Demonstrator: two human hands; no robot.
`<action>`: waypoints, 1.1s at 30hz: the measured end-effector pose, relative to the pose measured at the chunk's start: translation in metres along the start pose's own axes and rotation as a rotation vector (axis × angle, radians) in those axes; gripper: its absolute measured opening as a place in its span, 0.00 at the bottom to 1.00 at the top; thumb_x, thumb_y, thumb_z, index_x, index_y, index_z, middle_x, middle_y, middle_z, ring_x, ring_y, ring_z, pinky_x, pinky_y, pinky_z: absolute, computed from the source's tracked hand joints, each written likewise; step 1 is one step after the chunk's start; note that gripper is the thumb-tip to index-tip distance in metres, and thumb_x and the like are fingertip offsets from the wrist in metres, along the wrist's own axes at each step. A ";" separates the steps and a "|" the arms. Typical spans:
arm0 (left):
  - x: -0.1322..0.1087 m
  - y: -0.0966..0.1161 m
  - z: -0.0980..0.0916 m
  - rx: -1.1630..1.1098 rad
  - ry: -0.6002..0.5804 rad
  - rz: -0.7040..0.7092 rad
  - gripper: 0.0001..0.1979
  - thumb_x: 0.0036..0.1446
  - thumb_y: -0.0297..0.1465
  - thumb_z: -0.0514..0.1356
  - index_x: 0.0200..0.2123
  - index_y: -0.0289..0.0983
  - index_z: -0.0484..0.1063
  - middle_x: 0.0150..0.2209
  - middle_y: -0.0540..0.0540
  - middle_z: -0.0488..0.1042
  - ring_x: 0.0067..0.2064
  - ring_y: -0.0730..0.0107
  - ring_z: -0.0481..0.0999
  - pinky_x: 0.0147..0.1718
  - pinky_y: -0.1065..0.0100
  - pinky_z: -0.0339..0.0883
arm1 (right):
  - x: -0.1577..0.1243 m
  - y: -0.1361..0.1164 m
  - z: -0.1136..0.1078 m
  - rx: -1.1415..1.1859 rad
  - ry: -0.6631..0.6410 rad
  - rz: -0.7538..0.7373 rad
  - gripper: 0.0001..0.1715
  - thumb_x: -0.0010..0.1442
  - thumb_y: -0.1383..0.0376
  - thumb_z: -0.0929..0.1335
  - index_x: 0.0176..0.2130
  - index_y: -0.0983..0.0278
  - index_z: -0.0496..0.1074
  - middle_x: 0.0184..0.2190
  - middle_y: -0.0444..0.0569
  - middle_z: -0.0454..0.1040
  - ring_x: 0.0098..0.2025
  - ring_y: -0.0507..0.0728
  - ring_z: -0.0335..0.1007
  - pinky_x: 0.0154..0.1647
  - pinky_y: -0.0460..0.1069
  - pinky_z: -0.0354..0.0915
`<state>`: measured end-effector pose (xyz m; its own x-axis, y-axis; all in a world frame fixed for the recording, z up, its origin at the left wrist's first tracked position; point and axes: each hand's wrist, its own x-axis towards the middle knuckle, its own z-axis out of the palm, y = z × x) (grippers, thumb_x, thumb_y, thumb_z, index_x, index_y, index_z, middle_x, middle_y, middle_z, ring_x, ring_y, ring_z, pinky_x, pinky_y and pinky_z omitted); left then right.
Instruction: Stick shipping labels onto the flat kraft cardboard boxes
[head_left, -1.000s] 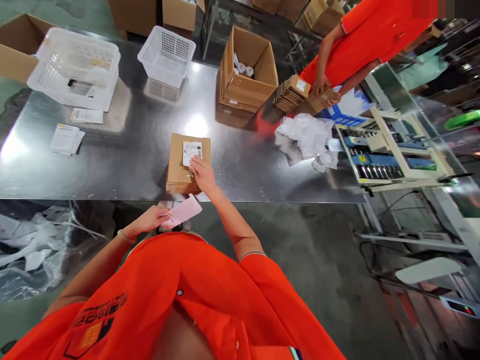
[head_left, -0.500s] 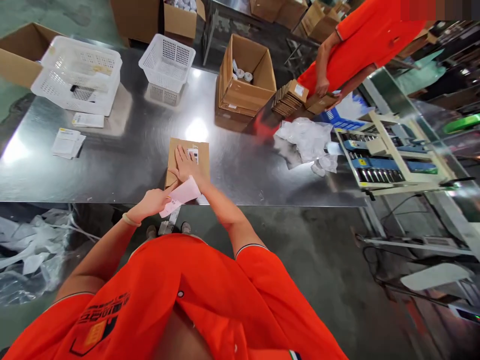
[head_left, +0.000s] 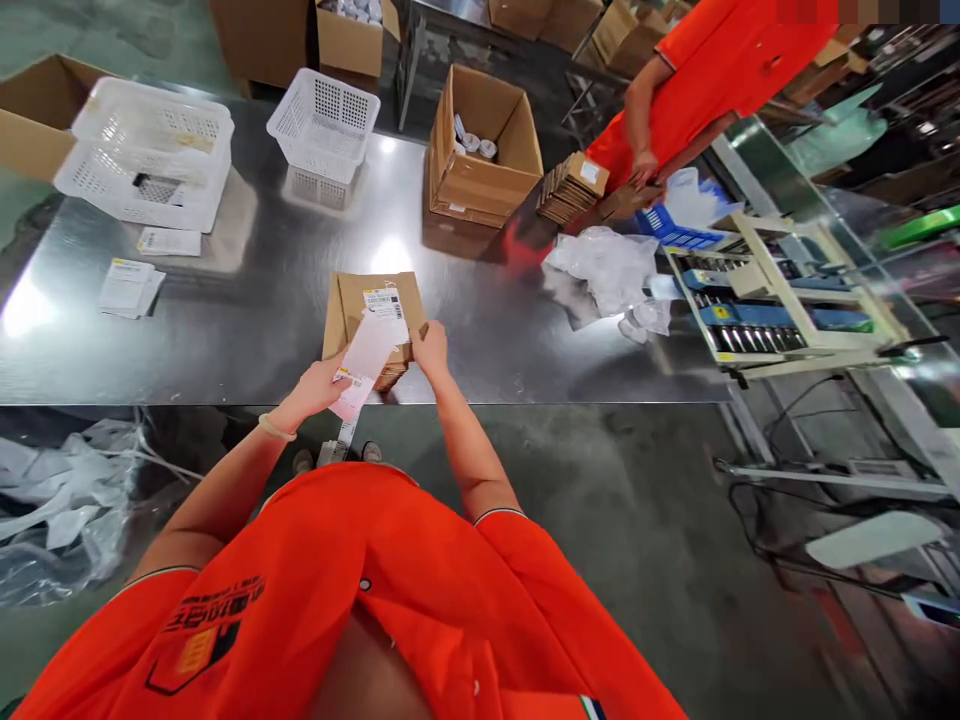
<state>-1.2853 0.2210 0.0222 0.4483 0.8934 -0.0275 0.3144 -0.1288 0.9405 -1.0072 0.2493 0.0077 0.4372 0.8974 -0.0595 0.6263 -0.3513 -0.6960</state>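
Observation:
My left hand [head_left: 316, 388] is closed on a strip of labels [head_left: 367, 352], whose pale backing paper slants up over the cardboard and whose tail hangs below the table edge. In front of me lies a stack of flattened cardboard boxes [head_left: 347, 300], near the table's front edge. A white printed label [head_left: 388, 312] sits on the top box, partly covered by the strip's upper end. At the right edge of that box, my right hand [head_left: 430, 350] is closed with its fingers around the cardboard.
On the metal table [head_left: 262, 330] stand a white basket [head_left: 322, 130], stacked white trays [head_left: 150, 190] and an open carton [head_left: 480, 185]. Label sheets [head_left: 127, 287] lie left. Crumpled plastic [head_left: 600, 265] and a tool rack [head_left: 757, 310] are right, near a co-worker [head_left: 705, 90] handling cardboard.
My right hand has gone from lying flat on the box to gripping its right edge. The label is now more visible, the top box sits slightly rotated, and the strip extends farther over it.

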 end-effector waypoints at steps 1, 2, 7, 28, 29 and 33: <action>0.000 0.003 0.004 -0.005 -0.033 -0.028 0.18 0.53 0.30 0.69 0.47 0.33 0.84 0.43 0.39 0.86 0.44 0.48 0.83 0.48 0.55 0.76 | 0.002 0.007 -0.011 0.073 0.043 0.052 0.12 0.65 0.60 0.70 0.44 0.65 0.78 0.45 0.57 0.83 0.52 0.63 0.79 0.59 0.58 0.74; 0.000 0.006 0.007 -0.033 -0.039 -0.059 0.18 0.53 0.32 0.69 0.47 0.34 0.83 0.44 0.39 0.86 0.45 0.48 0.83 0.50 0.54 0.76 | 0.004 0.015 -0.026 0.143 0.094 0.100 0.11 0.64 0.61 0.70 0.42 0.65 0.78 0.41 0.55 0.83 0.47 0.61 0.79 0.56 0.57 0.75; -0.017 0.014 0.018 -0.469 0.179 -0.116 0.58 0.48 0.41 0.78 0.78 0.37 0.58 0.55 0.36 0.84 0.52 0.49 0.85 0.53 0.53 0.79 | 0.001 0.060 -0.113 0.214 0.363 0.158 0.15 0.66 0.56 0.69 0.35 0.65 0.76 0.34 0.54 0.81 0.39 0.60 0.78 0.45 0.56 0.75; -0.105 -0.018 0.037 -0.987 0.446 -0.854 0.31 0.68 0.53 0.64 0.59 0.34 0.76 0.42 0.34 0.85 0.47 0.48 0.87 0.46 0.53 0.82 | -0.149 -0.017 0.042 0.644 -0.813 0.015 0.19 0.49 0.58 0.80 0.39 0.59 0.76 0.21 0.33 0.66 0.23 0.50 0.60 0.27 0.45 0.58; -0.108 -0.015 0.041 -0.972 0.384 -0.799 0.37 0.65 0.56 0.66 0.65 0.36 0.72 0.44 0.35 0.85 0.46 0.49 0.87 0.46 0.52 0.82 | -0.149 -0.020 0.044 0.635 -0.794 0.030 0.17 0.49 0.58 0.79 0.38 0.59 0.76 0.20 0.33 0.66 0.23 0.50 0.60 0.27 0.45 0.58; -0.103 -0.005 0.050 -0.723 0.281 -0.464 0.52 0.38 0.47 0.83 0.65 0.36 0.74 0.45 0.41 0.85 0.46 0.54 0.86 0.51 0.55 0.79 | -0.146 -0.025 0.042 0.614 -0.710 0.033 0.13 0.51 0.59 0.79 0.35 0.59 0.78 0.19 0.34 0.66 0.22 0.51 0.60 0.26 0.46 0.60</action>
<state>-1.2911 0.1080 0.0029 0.1570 0.8726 -0.4626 -0.2326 0.4879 0.8414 -1.1135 0.1387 0.0033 -0.1740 0.9136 -0.3676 0.0819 -0.3586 -0.9299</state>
